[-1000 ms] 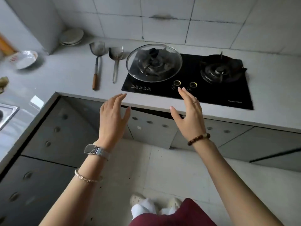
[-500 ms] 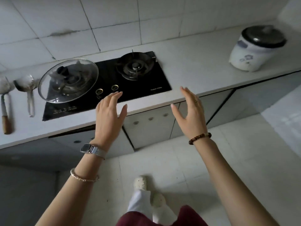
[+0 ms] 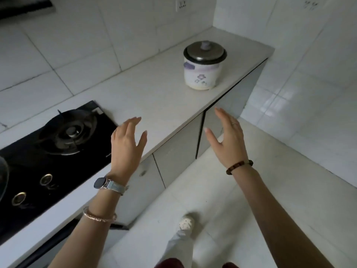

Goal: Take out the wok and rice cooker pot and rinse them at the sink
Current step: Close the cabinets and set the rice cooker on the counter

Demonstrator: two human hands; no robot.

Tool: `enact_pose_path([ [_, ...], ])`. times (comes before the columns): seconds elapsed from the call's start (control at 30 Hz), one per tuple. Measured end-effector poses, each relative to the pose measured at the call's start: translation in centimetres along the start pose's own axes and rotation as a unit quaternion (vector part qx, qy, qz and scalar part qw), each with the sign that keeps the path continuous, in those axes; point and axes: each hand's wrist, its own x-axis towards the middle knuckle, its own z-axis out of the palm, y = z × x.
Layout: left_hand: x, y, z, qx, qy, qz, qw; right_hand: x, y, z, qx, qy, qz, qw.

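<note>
With left grip (image 3: 127, 146) and right grip (image 3: 229, 138) spread and empty, reach the rice cooker (image 3: 201, 76) and lift its lid (image 3: 195, 53) by the knob (image 3: 205, 44).

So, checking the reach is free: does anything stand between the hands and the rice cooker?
Nothing visible does. Only counter lies between the left hand, the right hand and the cooker. Its lid is on, so the pot is hidden; the stove sits off to the left.
</note>
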Motion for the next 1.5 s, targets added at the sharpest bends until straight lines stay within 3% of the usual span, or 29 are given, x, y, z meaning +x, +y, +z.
enact_pose_path([
  [0.3,12.4,1.7,6.7,-0.049,-0.015,0.089,0.995,8.8,3.7,-0.9,-0.03,0.065,0.065,0.995],
  [0.63,18.0,4.9,12.3,-0.064,-0.053,0.12,0.989,13.5,7.8,-2.5,-0.044,0.078,0.112,0.99],
  [0.9,21.0,9.6,16.6,-0.056,-0.049,0.083,0.994,18.2,14.1,-4.3,-0.033,0.059,0.096,0.993],
  [1.17,25.0,14.8,21.2,-0.052,0.004,0.042,0.998,25.7,21.0,-8.1,-0.013,0.027,0.046,0.998],
  [1.5,27.4,16.9,24.9,-0.052,0.023,-0.069,0.996,33.8,26.2,-7.3,0.019,-0.038,0.01,0.999],
])
